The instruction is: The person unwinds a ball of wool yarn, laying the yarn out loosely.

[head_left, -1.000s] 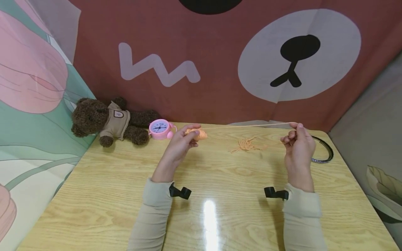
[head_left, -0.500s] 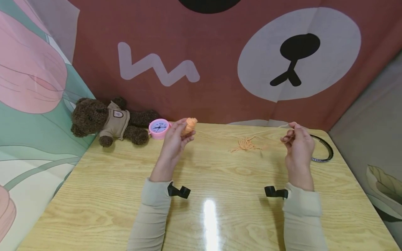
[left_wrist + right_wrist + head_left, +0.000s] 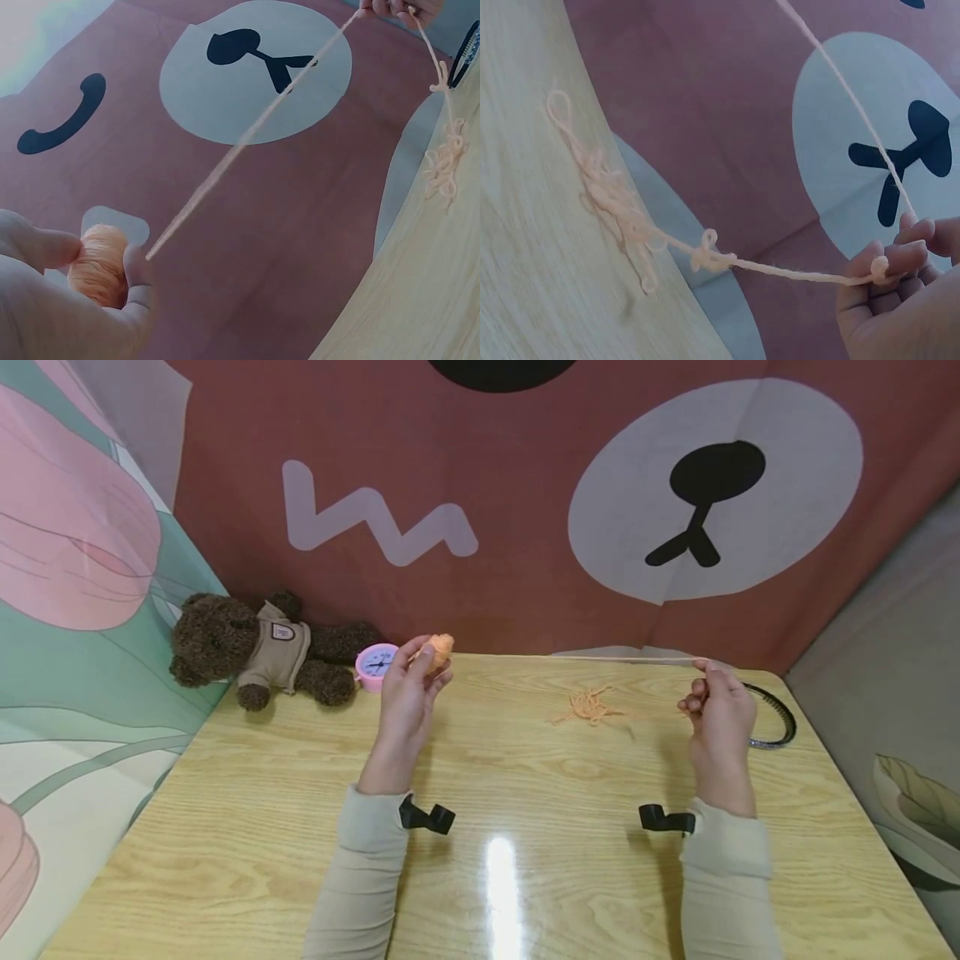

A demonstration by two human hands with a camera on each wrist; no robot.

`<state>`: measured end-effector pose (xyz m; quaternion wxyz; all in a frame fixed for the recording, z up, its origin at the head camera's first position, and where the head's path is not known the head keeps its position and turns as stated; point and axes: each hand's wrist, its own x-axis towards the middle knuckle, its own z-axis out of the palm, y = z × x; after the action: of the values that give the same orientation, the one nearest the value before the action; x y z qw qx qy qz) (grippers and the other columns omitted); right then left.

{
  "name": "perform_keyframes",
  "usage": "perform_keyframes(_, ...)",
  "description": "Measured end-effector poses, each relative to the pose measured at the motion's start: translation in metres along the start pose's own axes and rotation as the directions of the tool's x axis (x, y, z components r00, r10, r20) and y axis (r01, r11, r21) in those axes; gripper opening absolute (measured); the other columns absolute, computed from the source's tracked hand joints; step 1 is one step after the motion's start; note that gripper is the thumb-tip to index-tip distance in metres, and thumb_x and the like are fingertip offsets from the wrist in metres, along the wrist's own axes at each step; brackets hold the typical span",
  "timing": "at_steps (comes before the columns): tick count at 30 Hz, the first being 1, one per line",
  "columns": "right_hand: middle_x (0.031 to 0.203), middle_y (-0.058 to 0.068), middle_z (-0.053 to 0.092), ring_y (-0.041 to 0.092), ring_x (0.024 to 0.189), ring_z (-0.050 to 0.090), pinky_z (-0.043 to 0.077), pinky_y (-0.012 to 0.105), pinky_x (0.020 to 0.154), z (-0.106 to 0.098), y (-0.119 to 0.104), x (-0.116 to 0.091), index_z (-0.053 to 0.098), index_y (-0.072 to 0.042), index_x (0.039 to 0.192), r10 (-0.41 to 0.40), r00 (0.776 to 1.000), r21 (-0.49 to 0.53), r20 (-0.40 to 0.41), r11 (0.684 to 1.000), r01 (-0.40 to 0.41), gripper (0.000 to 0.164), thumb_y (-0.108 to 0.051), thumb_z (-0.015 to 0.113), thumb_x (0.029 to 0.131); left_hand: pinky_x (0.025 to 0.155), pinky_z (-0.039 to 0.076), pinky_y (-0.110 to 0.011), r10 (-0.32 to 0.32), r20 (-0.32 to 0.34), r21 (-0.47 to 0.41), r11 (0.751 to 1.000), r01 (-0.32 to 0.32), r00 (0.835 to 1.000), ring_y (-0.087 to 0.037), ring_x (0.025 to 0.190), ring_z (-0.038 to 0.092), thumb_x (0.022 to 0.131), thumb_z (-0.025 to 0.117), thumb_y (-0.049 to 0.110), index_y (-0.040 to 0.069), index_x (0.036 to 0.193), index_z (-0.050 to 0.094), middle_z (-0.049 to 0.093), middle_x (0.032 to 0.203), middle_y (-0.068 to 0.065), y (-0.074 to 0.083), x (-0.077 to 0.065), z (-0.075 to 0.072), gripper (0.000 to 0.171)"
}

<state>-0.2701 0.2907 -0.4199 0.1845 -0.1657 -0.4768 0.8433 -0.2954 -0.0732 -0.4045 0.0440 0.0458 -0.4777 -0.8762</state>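
My left hand (image 3: 406, 697) grips a small wound ball of orange yarn (image 3: 102, 264) between thumb and fingers, above the table near the clock. From it a strand of yarn (image 3: 225, 165) runs taut to my right hand (image 3: 720, 714), which pinches it between thumb and forefinger. In the right wrist view the yarn also passes through the curled fingers, with a small loop (image 3: 880, 265) at them. It leads on past a little knot (image 3: 711, 255) to a loose tangle of yarn (image 3: 591, 704) on the table.
Beyond the right hand lies a black beaded headband (image 3: 780, 718). A pink alarm clock (image 3: 372, 667) stands left of the left hand, beside a brown teddy bear (image 3: 277, 652). A bear-patterned cloth (image 3: 517, 560) hangs behind the table (image 3: 555, 785).
The left hand has drawn back slightly leftward, turning the yarn ball. The strand was taut, went slack half a second ago, and is taut again. The right hand has barely moved.
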Motion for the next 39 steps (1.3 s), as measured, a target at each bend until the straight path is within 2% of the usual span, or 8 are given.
perform_keyframes(7, 0.075, 0.001, 0.059, 0.013, 0.058, 0.055, 0.054, 0.023, 0.057, -0.002, 0.001, 0.001, 0.071, -0.006, 0.107, -0.019, 1.000, -0.041, 0.004, 0.999, 0.020, 0.020, -0.023, 0.060, 0.103, 0.078, 0.055, -0.021, -0.023, 0.029, 0.012, 1.000, 0.022, 0.999, -0.014, 0.092, 0.065, 0.108, 0.050, 0.022, 0.012, 0.129, 0.053, 0.058, 0.111, -0.002, 0.002, -0.003, 0.001, 0.023)
perform_keyframes(11, 0.088, -0.002, 0.066, 0.010, 0.078, 0.062, 0.054, 0.020, 0.070, -0.001, 0.003, 0.003, 0.071, -0.010, 0.113, -0.028, 1.000, -0.264, -0.005, 0.964, 0.025, 0.022, -0.025, 0.059, 0.103, 0.078, 0.057, -0.021, -0.035, 0.061, 0.024, 0.999, 0.034, 0.998, -0.013, 0.089, 0.068, 0.108, 0.050, 0.022, 0.013, 0.125, 0.054, 0.060, 0.110, -0.002, 0.002, -0.005, 0.002, 0.019)
perform_keyframes(17, 0.147, -0.002, 0.056, 0.016, 0.138, 0.047, 0.039, 0.037, 0.116, 0.007, 0.009, 0.000, 0.061, -0.020, 0.141, -0.021, 0.997, -0.720, 0.078, 0.690, 0.071, 0.045, -0.044, 0.047, 0.106, 0.081, 0.059, -0.022, -0.061, 0.150, 0.050, 0.997, 0.054, 0.987, -0.014, 0.090, 0.070, 0.107, 0.051, 0.018, 0.012, 0.119, 0.056, 0.060, 0.112, -0.004, 0.001, -0.008, 0.006, 0.015)
perform_keyframes(20, 0.149, 0.007, 0.055, 0.022, 0.137, 0.049, 0.043, 0.042, 0.112, 0.019, 0.018, -0.007, 0.060, -0.017, 0.142, -0.040, 0.983, -0.762, 0.178, 0.626, 0.163, 0.049, -0.047, 0.047, 0.106, 0.082, 0.060, -0.021, -0.092, 0.221, 0.073, 0.994, 0.078, 0.971, -0.013, 0.089, 0.070, 0.107, 0.050, 0.016, 0.010, 0.120, 0.056, 0.059, 0.112, -0.005, -0.001, -0.012, 0.009, 0.015)
perform_keyframes(25, 0.138, 0.011, 0.064, 0.027, 0.125, 0.060, 0.050, 0.043, 0.106, 0.046, 0.040, -0.024, 0.059, -0.013, 0.142, 0.012, 0.877, -0.714, 0.481, 0.586, 0.383, 0.045, -0.040, 0.050, 0.107, 0.078, 0.060, -0.021, -0.157, 0.347, 0.140, 0.983, 0.115, 0.925, -0.012, 0.086, 0.070, 0.107, 0.048, 0.015, 0.005, 0.126, 0.055, 0.062, 0.106, -0.003, -0.007, -0.019, 0.019, 0.022)
perform_keyframes(33, 0.145, 0.014, 0.058, 0.032, 0.132, 0.058, 0.052, 0.050, 0.106, 0.080, 0.067, -0.059, 0.051, -0.007, 0.148, 0.225, 0.615, -0.579, 0.756, 0.667, 0.468, 0.048, -0.028, 0.058, 0.105, 0.073, 0.059, -0.021, -0.240, 0.485, 0.262, 0.957, 0.122, 0.841, -0.011, 0.084, 0.068, 0.105, 0.051, 0.014, -0.003, 0.132, 0.053, 0.063, 0.105, -0.003, -0.012, -0.028, 0.029, 0.032)
perform_keyframes(36, 0.126, 0.014, 0.069, 0.030, 0.114, 0.068, 0.056, 0.051, 0.099, 0.083, 0.068, -0.064, 0.064, -0.005, 0.134, 0.210, 0.608, -0.561, 0.766, 0.680, 0.472, 0.035, -0.024, 0.058, 0.105, 0.072, 0.058, -0.021, -0.253, 0.494, 0.303, 0.947, 0.107, 0.832, -0.011, 0.084, 0.068, 0.104, 0.052, 0.015, -0.002, 0.131, 0.054, 0.064, 0.103, -0.002, -0.012, -0.029, 0.028, 0.032)
perform_keyframes(39, 0.100, 0.012, 0.073, 0.023, 0.093, 0.069, 0.058, 0.044, 0.088, 0.082, 0.064, -0.063, 0.071, -0.004, 0.120, 0.162, 0.662, -0.573, 0.732, 0.671, 0.470, 0.030, -0.025, 0.056, 0.106, 0.071, 0.058, -0.022, -0.262, 0.482, 0.340, 0.935, 0.096, 0.836, -0.011, 0.082, 0.070, 0.104, 0.054, 0.016, -0.001, 0.131, 0.054, 0.065, 0.102, -0.001, -0.012, -0.028, 0.026, 0.032)
